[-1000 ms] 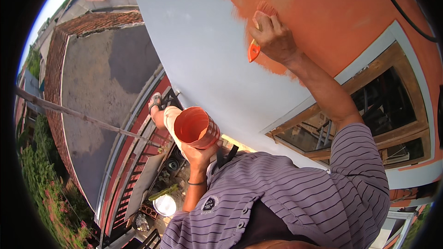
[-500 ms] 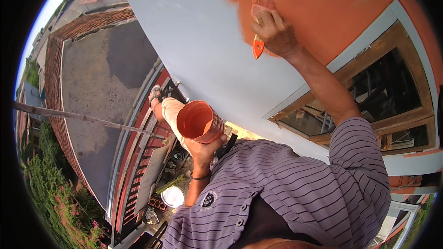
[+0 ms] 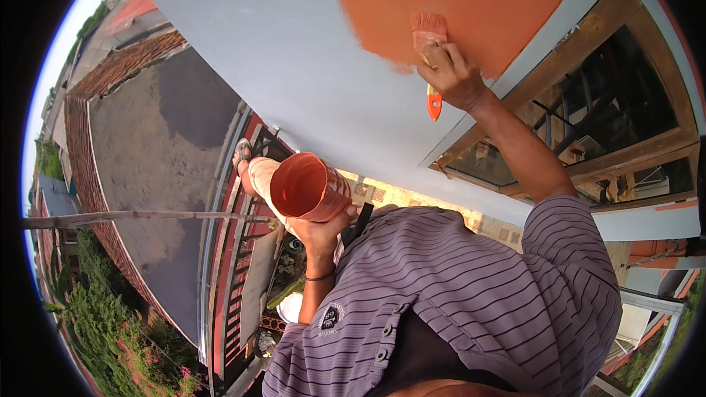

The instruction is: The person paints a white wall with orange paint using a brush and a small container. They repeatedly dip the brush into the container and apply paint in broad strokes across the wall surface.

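My right hand (image 3: pixel 457 77) is closed round the handle of a wide paintbrush (image 3: pixel 434 103), whose orange-tipped end points down toward me. Its bristles lie against the orange painted part of the wall (image 3: pixel 500 7), a little above the lower edge of the colour. Bare pale grey-blue wall (image 3: pixel 294 51) stretches to the left. Lower left, my left hand (image 3: pixel 321 234) grips an orange paint bucket (image 3: pixel 307 187) from its near side. The bucket's mouth tilts up; its inside walls are coated in orange, and how much paint it holds is hard to see.
A wood-framed glass window (image 3: pixel 588 103) is set in the wall at right. On the left runs a red balcony railing (image 3: pixel 239 272), with a tiled roof edge (image 3: pixel 81 117) beyond. A thin pole (image 3: pixel 147 215) crosses there. A white container (image 3: pixel 290 307) stands below my left arm.
The brush in my right hand has shifted lower and slightly right on the wall, near the paint's lower edge. My view has turned a little; the bucket stays in my left hand.
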`<move>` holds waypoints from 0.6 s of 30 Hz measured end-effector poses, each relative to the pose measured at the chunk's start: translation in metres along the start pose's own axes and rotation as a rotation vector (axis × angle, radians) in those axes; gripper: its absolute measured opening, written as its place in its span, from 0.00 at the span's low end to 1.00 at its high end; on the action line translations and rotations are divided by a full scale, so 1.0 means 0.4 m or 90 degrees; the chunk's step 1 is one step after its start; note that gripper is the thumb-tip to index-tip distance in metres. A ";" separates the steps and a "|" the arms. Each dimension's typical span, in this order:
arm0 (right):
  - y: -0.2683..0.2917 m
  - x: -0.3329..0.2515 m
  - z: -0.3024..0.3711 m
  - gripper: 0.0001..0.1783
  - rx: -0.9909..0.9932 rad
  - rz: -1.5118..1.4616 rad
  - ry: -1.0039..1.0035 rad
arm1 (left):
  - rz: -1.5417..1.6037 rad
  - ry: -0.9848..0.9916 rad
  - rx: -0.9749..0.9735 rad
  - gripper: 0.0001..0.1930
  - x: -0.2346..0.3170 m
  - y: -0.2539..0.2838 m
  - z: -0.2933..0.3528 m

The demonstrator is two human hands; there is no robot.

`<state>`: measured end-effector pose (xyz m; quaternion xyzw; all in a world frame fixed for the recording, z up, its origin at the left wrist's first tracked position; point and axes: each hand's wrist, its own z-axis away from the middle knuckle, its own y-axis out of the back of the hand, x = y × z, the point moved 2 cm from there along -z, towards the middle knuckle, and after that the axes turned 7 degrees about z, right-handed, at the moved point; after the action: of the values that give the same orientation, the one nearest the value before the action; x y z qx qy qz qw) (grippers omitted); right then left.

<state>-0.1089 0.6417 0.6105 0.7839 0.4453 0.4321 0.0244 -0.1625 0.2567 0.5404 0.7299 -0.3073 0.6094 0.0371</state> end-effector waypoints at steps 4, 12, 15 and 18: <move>-0.023 -0.156 0.113 0.05 -0.179 -0.228 0.026 | 0.038 0.011 0.005 0.47 0.021 -0.030 0.014; 0.050 0.107 0.000 0.05 0.071 -0.132 -0.184 | -0.038 0.033 -0.036 0.47 0.021 -0.020 0.000; 0.031 -0.022 0.080 0.05 0.004 -0.031 -0.054 | 0.006 0.052 -0.036 0.46 0.010 -0.034 0.002; 0.000 -0.165 0.172 0.03 -0.273 -0.215 0.012 | -0.008 0.026 -0.044 0.45 0.020 -0.044 0.002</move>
<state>-0.0760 0.6183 0.5242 0.6714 0.4680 0.5137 0.2574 -0.1528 0.2673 0.5533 0.7175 -0.3226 0.6130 0.0726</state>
